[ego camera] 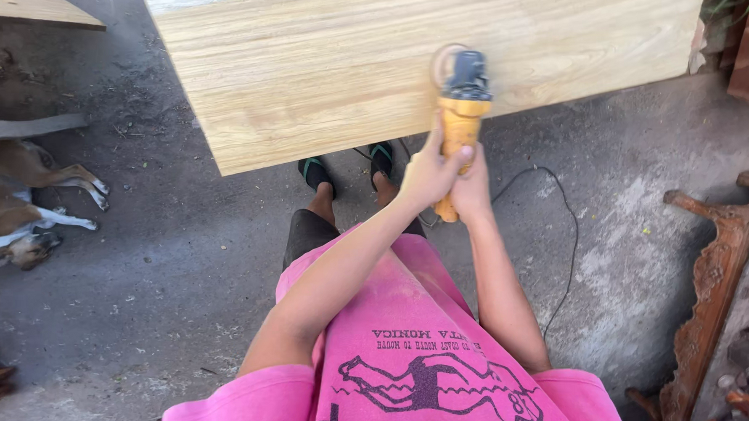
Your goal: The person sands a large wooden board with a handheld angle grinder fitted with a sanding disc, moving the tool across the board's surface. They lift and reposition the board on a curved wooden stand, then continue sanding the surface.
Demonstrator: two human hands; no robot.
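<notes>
Fingers (439,153) of both hands grip yellow grinder (459,123).

Pale wood panel (401,58), upper frame: smooth, matt, visible grain. Sander (461,118): yellow plastic body, dusty, grey head. Floor (175,270): rough grey concrete, stained. Carved wood piece (715,288), right edge: dark, ornate. Pink cloth shirt (414,352): matt, dusty.

Dusty concrete floor (183,269), daylight, sleeping dog (20,201)
</notes>
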